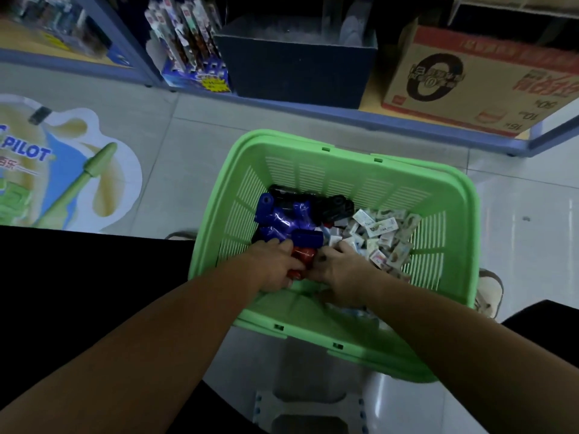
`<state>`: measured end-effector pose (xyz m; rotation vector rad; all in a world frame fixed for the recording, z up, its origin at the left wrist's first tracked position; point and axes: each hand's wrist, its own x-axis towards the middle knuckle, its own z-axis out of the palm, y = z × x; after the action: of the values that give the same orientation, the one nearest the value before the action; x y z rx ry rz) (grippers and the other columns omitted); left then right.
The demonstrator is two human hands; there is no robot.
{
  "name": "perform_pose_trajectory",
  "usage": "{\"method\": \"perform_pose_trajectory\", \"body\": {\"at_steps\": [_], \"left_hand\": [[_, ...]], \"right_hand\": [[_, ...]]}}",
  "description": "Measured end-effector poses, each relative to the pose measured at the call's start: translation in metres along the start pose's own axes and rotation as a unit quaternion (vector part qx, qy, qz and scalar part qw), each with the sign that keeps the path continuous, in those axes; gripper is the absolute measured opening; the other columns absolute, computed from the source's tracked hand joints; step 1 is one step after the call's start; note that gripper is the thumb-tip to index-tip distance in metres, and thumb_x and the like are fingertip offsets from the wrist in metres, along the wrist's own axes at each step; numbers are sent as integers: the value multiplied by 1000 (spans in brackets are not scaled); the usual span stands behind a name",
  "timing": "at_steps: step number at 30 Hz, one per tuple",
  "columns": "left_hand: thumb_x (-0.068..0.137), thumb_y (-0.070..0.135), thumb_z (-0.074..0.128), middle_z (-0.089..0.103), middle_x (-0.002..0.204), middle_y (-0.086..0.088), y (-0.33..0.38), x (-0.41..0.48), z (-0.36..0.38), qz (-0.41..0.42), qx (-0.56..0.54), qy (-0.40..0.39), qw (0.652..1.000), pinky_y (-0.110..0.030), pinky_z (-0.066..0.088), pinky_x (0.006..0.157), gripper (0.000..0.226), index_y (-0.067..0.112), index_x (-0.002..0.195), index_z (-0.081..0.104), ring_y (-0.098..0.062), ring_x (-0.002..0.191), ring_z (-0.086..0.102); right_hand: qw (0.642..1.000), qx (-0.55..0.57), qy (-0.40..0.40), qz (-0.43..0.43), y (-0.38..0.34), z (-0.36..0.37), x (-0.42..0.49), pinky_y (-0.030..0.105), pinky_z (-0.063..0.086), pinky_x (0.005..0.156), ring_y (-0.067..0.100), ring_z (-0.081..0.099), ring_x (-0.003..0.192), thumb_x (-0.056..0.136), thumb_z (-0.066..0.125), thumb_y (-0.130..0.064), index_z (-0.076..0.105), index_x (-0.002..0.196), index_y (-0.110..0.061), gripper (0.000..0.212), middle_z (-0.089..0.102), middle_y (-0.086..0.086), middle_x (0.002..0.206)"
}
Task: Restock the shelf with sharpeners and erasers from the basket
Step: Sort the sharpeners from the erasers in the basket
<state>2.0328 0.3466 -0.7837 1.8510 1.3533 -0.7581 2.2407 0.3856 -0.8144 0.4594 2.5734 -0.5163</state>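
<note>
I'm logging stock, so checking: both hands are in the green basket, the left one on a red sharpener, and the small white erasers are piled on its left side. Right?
Not quite: the head view shows the erasers piled on the right side of the green basket, by the right hand. Both hands are in it, the left hand gripping the red sharpener.

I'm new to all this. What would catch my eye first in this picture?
The bright green basket in the middle, with both arms reaching in: the left hand grips a red sharpener and the right hand sits beside it. Inside, blue and black sharpeners pile up on the left and pale wrapped erasers on the right. A large Pilot floor sticker lies at far left.
</note>
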Motion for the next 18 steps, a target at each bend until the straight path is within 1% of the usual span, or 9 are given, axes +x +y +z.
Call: {"method": "perform_pose_trajectory", "body": {"at_steps": [2,3,6,8,10,12,14,16,18], "left_hand": [[99,50,55,41,132,-1,-1,1,-1,8,25,2,1000,-43,35,103,52,50,149,40,-23,119,42],[99,50,57,42,132,-1,-1,1,-2,14,37,10,999,-43,35,103,51,47,148,42,-23,119,43],[97,46,60,47,129,-1,1,0,-5,20,61,34,997,-43,37,102,43,38,138,54,-23,119,47],[96,45,62,53,126,1,0,-2,-4,15,77,41,996,-41,36,101,34,33,127,62,-21,117,49],[93,41,67,58,124,4,-4,-3,-3,5,90,42,995,-40,35,100,29,32,121,65,-19,115,50],[92,39,70,58,123,3,-8,-5,-2,-13,72,24,997,-39,35,100,29,32,120,66,-17,109,47],[93,39,70,58,118,3,-9,-5,-3,-33,35,16,999,-37,35,100,28,32,120,68,-15,104,45],[96,41,64,63,114,6,-8,-3,-4,-36,10,23,999,-37,39,99,23,32,117,70,-15,106,53],[99,41,60,67,114,6,-2,0,-4,-42,-42,34,998,-36,45,93,25,34,121,70,-18,106,60]], "right_hand": [[1000,5,-14,-4,2,-1,-5,47,27,112,21,39,136,95,54,-61,40,154,-43,63,52,-14,152],[1000,15,-23,0,2,-4,-6,47,27,112,21,39,135,95,53,-61,44,151,-42,60,54,-14,151],[999,22,-33,5,-1,-8,-5,48,27,110,19,44,127,92,49,-63,60,133,-39,48,63,-14,136],[998,25,-48,10,0,-7,-6,49,27,110,19,44,127,89,52,-63,64,128,-39,47,64,-15,132],[998,28,-62,13,3,-12,-6,47,27,109,19,42,126,88,55,-64,64,129,-39,48,63,-15,133],[997,28,-63,16,5,-17,-7,44,28,105,18,41,124,88,57,-67,61,134,-40,53,60,-13,134],[998,22,-63,15,6,-18,-9,44,27,106,17,42,124,90,55,-68,59,137,-38,57,58,-10,135],[997,23,-64,22,5,-19,-10,44,27,110,16,44,124,90,56,-68,59,138,-36,57,58,-10,131],[998,55,-29,32,4,-19,-10,42,30,109,14,48,117,88,63,-62,61,132,-36,51,60,-13,119]]}}
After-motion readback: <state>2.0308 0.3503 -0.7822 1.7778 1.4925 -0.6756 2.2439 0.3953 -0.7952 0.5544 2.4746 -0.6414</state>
